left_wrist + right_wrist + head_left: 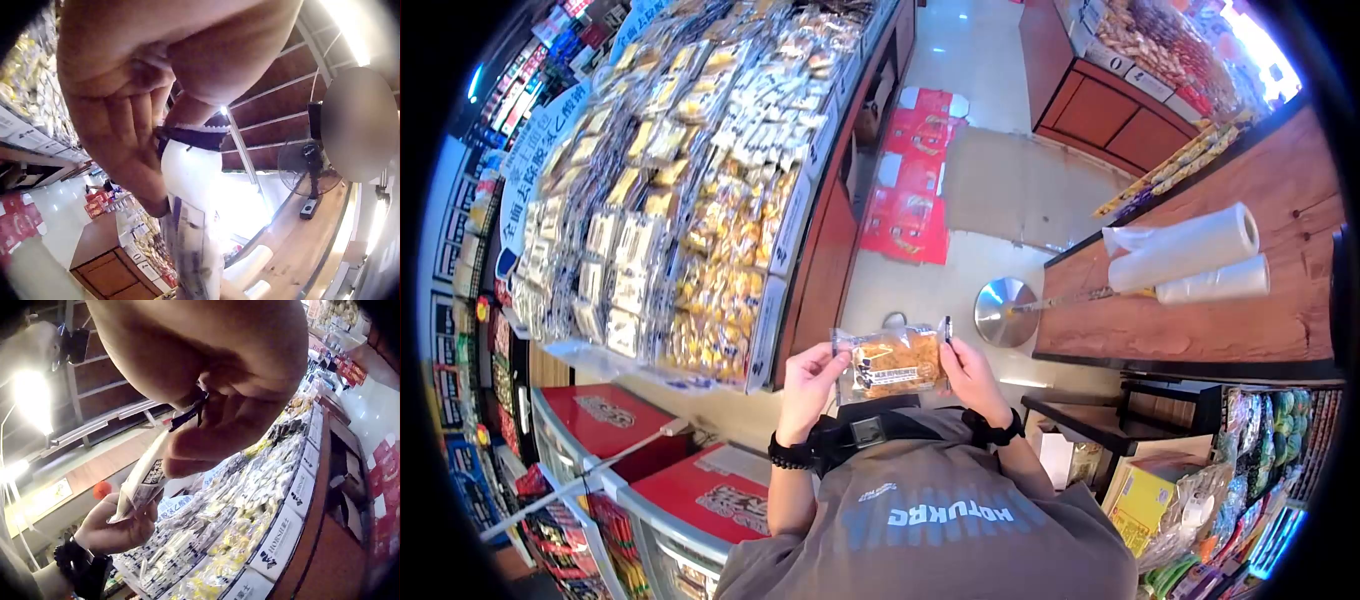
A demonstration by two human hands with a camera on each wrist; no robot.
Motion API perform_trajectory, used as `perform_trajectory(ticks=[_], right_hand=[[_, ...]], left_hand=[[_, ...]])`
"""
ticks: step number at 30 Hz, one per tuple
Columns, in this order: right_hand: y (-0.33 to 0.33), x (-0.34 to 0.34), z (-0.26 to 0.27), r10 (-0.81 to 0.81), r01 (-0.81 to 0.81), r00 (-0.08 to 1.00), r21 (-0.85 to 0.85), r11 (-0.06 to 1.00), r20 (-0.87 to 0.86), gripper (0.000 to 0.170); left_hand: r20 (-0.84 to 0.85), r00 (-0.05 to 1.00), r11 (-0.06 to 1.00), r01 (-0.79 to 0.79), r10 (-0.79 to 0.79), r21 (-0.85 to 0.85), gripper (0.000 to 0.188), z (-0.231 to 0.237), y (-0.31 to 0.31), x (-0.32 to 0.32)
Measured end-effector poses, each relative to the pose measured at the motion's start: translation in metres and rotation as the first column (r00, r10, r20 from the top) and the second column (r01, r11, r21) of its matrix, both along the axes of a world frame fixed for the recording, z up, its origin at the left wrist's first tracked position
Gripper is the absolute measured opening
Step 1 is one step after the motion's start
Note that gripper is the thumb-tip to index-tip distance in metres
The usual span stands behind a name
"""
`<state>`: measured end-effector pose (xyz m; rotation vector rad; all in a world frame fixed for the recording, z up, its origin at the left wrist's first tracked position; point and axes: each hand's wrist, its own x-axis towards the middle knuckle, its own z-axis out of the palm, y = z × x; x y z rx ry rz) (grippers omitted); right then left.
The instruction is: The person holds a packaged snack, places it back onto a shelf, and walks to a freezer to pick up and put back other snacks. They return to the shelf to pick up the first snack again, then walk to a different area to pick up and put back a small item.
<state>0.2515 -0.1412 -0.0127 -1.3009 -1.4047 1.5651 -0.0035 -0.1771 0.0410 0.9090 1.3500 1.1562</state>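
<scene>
In the head view, a clear packet (897, 362) with brown food inside is up in the air in front of the person's belly. The left hand (806, 388) pinches one end and the right hand (980, 380) pinches the other, so each grip is closed on it. The packet looks light. Its wrapper is likely thin, crinkly and a bit slippery, and the food may crumble if squeezed hard. The two ends look best to hold. There is floor (990, 262) ahead, between the display stand (825, 260) and the wooden counter (1305, 215). A red chest lid (710, 490) is near the left arm, so there may be less room there.

In the left wrist view, the packet is almost side-on. A dark strip (194, 139) with a zigzag edge runs along its end, by the bent fingers. I cannot see every fingertip.

In the right wrist view, the right thumb and fingers pinch a dark end, and the packet slants down to the left hand. The stand's edge is well apart from it.
</scene>
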Motion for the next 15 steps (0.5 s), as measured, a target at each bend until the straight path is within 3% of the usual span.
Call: perform_trajectory(ticks=[3, 5, 7, 11, 13, 15], right_hand=[[0.028, 0.001, 0.006, -0.077, 0.078, 0.997, -0.085, 0.993, 0.014, 0.022], [0.052, -0.002, 0.005, -0.055, 0.054, 0.997, 0.025, 0.998, 0.046, 0.023], [0.075, -0.009, 0.01, -0.114, 0.115, 0.993, -0.031, 0.993, 0.016, 0.022], [0.121, -0.027, 0.019, -0.144, 0.145, 0.989, -0.01, 0.989, 0.044, 0.021], [0.142, -0.034, 0.022, -0.162, 0.157, 0.985, 0.069, 0.985, 0.06, 0.022], [0.162, -0.042, 0.035, -0.137, 0.106, 0.953, 0.126, 0.986, 0.27, 0.023]], left_hand=[[0.025, 0.994, 0.993, 0.104, -0.103, -0.051, 0.017, -0.003, 0.041, -0.005], [0.099, 0.985, 0.989, 0.143, -0.14, -0.027, 0.016, 0.0, 0.073, -0.007], [0.098, 0.987, 0.992, 0.127, -0.128, 0.011, 0.014, -0.011, 0.101, -0.015], [-0.038, 0.99, 0.987, 0.14, -0.138, 0.08, 0.02, -0.017, 0.147, -0.031], [-0.036, 0.986, 0.986, 0.164, -0.165, -0.02, 0.021, 0.005, 0.165, -0.039], [-0.016, 0.987, 0.986, 0.162, -0.161, 0.03, 0.022, -0.018, 0.18, -0.047]])
